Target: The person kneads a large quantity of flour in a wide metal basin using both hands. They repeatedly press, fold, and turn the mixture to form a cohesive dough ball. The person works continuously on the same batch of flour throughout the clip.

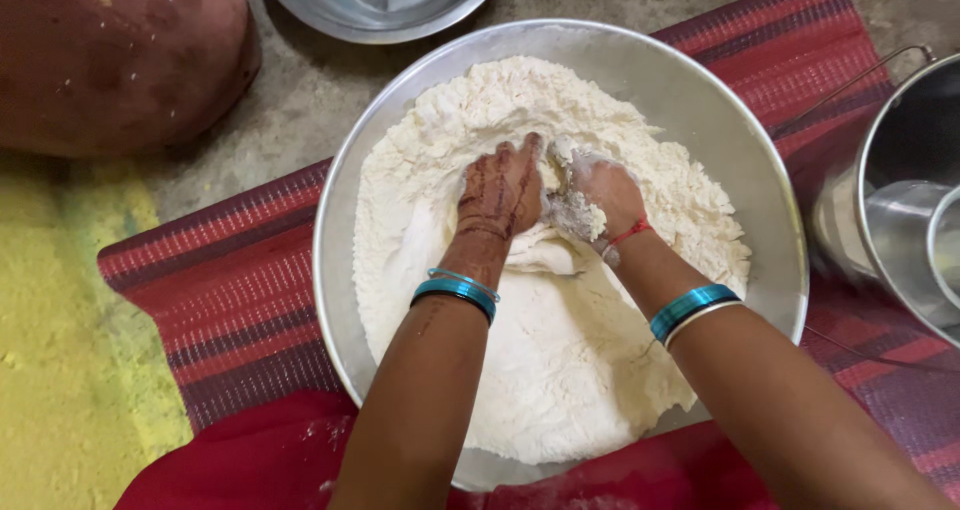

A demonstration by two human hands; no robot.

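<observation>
Both hands work side by side in the middle of the flour (560,350), which fills the wide steel basin (700,90) as a broad, roughly round heap with no clear long axis; its tallest, loosest mass lies toward the basin's far rim and a smoother, flatter spread toward the near rim. The left hand (502,192), patterned with dark henna, lies palm down on the flour at the basin's centre with fingers curled and pointing to the far rim, its grip narrow and pressed into the powder. The right hand (598,202), just beside it and touching it at the fingers, is caked in clumped wet flour and its grip is bent around a sticky lump; the fingertips are buried, so how far it closes cannot be told. Blue bangles (455,292) ring both wrists over the basin's near half, and a red thread (630,233) circles the right wrist. The basin rests on a red striped mat (230,290) on the floor. Beyond its far rim sits a smaller steel bowl (380,5), to the far left a clay pot (110,55), and to its right a steel pail (900,190).
</observation>
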